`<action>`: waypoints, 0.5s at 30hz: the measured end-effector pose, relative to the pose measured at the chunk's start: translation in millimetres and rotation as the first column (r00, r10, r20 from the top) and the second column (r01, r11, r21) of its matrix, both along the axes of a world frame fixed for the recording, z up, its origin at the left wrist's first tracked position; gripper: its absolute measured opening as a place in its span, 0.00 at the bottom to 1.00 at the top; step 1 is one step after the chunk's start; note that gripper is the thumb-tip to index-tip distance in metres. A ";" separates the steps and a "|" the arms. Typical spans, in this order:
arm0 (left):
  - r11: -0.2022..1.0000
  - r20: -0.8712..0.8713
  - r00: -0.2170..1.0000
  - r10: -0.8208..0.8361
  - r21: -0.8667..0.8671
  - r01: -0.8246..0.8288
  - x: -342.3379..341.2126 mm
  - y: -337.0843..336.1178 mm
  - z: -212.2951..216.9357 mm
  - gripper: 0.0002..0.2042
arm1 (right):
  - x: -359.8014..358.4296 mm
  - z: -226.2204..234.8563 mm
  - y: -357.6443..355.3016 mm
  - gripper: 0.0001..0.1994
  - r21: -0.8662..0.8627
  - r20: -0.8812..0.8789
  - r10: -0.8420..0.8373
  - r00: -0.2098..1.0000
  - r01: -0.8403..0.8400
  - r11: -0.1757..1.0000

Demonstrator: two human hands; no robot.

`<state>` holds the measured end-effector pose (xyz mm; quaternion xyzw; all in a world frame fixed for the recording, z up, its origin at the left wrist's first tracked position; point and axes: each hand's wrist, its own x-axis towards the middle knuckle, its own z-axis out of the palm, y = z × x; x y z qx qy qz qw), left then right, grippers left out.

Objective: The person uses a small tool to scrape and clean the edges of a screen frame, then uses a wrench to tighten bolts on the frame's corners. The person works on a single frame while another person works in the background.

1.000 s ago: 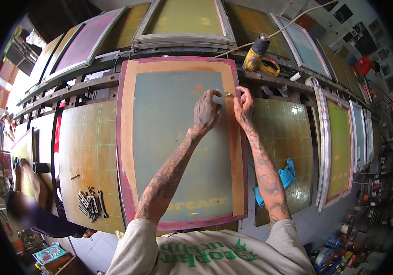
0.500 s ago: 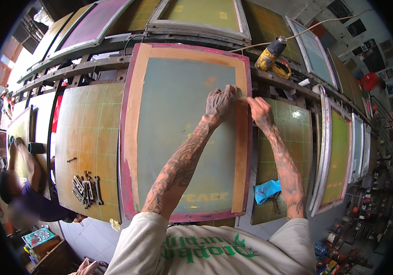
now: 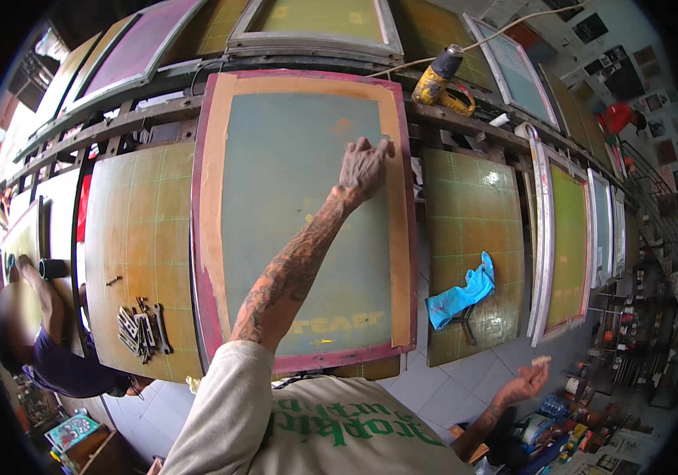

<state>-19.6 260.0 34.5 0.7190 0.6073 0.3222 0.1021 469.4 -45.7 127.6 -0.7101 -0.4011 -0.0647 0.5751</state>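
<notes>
A large printing screen (image 3: 307,237) with a magenta frame and a blue-grey mesh lies in front of me, bordered by strips of tan tape (image 3: 210,206). My left hand (image 3: 364,170) rests at the upper right of the mesh, beside the right tape strip. Its fingers are bent and somewhat apart, with nothing visible in them. Away from the screen, low at the right, my right hand (image 3: 519,388) is turned upward. Between its fingertips is a small tan piece (image 3: 541,361), which looks like crumpled tape.
A blue glove (image 3: 462,296) lies on the right platen (image 3: 473,206). Wrenches and metal parts (image 3: 142,331) sit on the left platen (image 3: 145,229). A yellow heat gun (image 3: 440,81) rests on the rail beyond. Another person (image 3: 62,348) works at far left; more framed screens (image 3: 564,245) stand at right.
My right hand has left the screen's right tape strip and swung down and right with the small tan piece. My left hand stays near the same spot on the screen. The view has shifted slightly.
</notes>
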 end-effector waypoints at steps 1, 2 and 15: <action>0.998 -0.069 0.996 -0.055 0.024 0.057 3.3 -0.6 1.4 0.12 | 0.9 3.0 -11.2 0.13 -0.036 -0.001 -0.015 1.000 0.015 0.999; 0.983 -0.054 0.987 -0.150 0.094 0.155 9.3 1.4 -1.8 0.12 | 0.7 4.5 -20.2 0.13 -0.074 -0.003 -0.027 1.000 0.027 0.997; 0.775 -0.280 0.739 -0.612 -0.025 0.632 19.9 -5.5 5.6 0.14 | -217.0 -66.9 76.6 0.09 -0.334 -0.347 0.548 0.761 -0.646 0.686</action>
